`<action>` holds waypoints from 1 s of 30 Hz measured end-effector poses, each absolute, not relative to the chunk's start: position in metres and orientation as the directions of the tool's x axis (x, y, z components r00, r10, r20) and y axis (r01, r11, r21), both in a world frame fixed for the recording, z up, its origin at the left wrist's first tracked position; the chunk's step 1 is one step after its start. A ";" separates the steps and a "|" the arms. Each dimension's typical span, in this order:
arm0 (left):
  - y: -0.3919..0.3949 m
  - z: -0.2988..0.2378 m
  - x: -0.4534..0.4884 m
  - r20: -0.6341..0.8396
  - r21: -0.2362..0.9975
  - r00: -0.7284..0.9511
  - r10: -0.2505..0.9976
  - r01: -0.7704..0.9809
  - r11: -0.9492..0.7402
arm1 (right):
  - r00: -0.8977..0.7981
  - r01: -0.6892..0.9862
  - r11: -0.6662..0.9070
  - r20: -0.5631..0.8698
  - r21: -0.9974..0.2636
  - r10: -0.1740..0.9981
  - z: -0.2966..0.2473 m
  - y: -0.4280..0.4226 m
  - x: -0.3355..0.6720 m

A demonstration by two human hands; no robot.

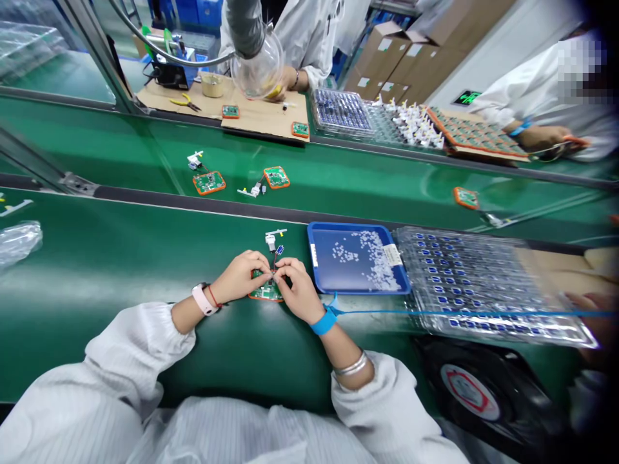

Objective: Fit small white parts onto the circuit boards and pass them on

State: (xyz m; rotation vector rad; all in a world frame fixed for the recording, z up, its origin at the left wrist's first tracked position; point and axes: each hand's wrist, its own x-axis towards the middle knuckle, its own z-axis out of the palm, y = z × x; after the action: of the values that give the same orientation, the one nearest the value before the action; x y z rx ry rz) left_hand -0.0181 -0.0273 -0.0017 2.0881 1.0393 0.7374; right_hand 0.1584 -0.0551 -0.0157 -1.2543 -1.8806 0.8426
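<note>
On the green worktop [120, 258], seen from the head camera, a circuit board [267, 294] with an orange edge lies flat directly in front of the person, beneath both hands. The left hand [243, 276] reaches in from one side, fingers bent and bunched at the board's far part; the right hand [296, 290] meets it from the other, thumb and forefinger drawn close together. Their fingertips nearly touch over the board, but what they pinch is too small and covered to tell. Just beyond them, a dark wire [275, 260] runs to a small blue part [280, 250] and a white fitting [270, 243], both resting on the worktop. A pale watch [201, 299] sits on the left wrist, a blue strap [324, 321] on the right, its cord [435, 312] stretching off to the right. Near the right hand stands a blue tray [333, 281] with tiny white pieces [380, 258] scattered inside, and beside it a clear plastic tray [483, 283] bears rows of blue parts. Farther off, two boards with white fittings lie on the green strip, while two co-workers sit across the line.
</note>
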 end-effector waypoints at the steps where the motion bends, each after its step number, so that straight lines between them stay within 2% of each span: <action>1: -0.028 -0.002 -0.017 0.179 0.774 0.517 0.837 0.451 -0.444 | -0.276 0.473 0.305 0.189 -0.827 0.942 -0.016 -0.055 0.158; 7: -0.026 0.000 -0.012 0.139 0.780 0.503 0.853 0.475 -0.407 | -0.262 0.486 0.240 0.122 -0.840 0.957 -0.016 -0.053 0.155; 12: -0.027 -0.001 -0.017 0.168 0.767 0.505 0.846 0.473 -0.434 | -0.260 0.536 0.332 0.222 -0.776 0.940 -0.006 -0.054 0.155; 15: -0.030 -0.001 -0.022 0.186 0.721 0.551 0.814 0.487 -0.494 | -0.133 0.612 0.367 0.366 -0.701 0.921 0.001 -0.043 0.192; 18: -0.032 0.000 -0.025 0.145 0.661 0.648 0.748 0.499 -0.561 | 0.107 0.740 0.223 0.438 -0.635 0.892 -0.003 -0.025 0.258; 20: -0.033 0.000 -0.025 0.108 0.631 0.674 0.731 0.522 -0.574 | 0.219 0.792 0.062 0.378 -0.607 0.900 -0.013 -0.014 0.299; 22: -0.034 -0.001 -0.023 0.087 0.611 0.672 0.735 0.547 -0.572 | 0.261 0.795 -0.028 0.301 -0.606 0.917 -0.024 -0.007 0.325; 30: -0.034 -0.003 -0.021 0.077 0.594 0.681 0.729 0.555 -0.582 | 0.195 0.840 -0.044 0.226 -0.540 0.954 -0.038 -0.001 0.332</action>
State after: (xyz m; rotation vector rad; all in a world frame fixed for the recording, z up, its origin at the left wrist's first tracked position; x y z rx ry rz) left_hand -0.0213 -0.0343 -0.0030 2.3544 0.9872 0.4265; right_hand 0.3324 -0.0010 -0.0381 -1.9081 -1.6709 0.2604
